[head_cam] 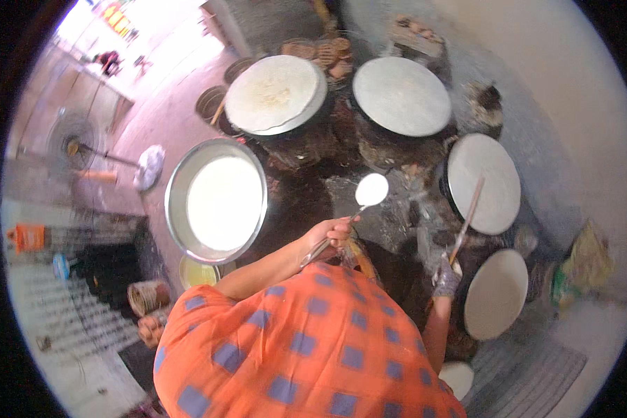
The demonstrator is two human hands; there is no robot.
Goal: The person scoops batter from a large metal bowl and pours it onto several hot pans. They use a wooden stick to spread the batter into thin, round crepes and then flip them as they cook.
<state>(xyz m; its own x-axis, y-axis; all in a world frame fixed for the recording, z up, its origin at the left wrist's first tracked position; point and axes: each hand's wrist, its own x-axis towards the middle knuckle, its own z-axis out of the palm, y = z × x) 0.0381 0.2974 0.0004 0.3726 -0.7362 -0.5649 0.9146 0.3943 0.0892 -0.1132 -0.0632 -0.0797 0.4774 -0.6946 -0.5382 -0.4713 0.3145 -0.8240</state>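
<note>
My left hand (330, 236) grips the metal handle of a ladle (372, 189). The ladle's bowl holds white liquid, out over the dark floor between the stoves. My right hand (445, 277), apparently in a thin glove, is closed around a long wooden stick (469, 217). The stick's far end overlaps a round griddle with a pale surface (494, 172); whether it touches is unclear. Close beyond that hand lies another pale round griddle (497, 295). To my left, a large metal basin (169, 209) contains white liquid (223, 202).
Two more round pale-topped griddles (274, 94) (401, 95) stand on sooty stoves ahead. A bowl of yellowish liquid (198, 273) sits below the basin. A pedestal fan (74, 146) is at the left, and stacked brown pieces (330, 55) are at the back.
</note>
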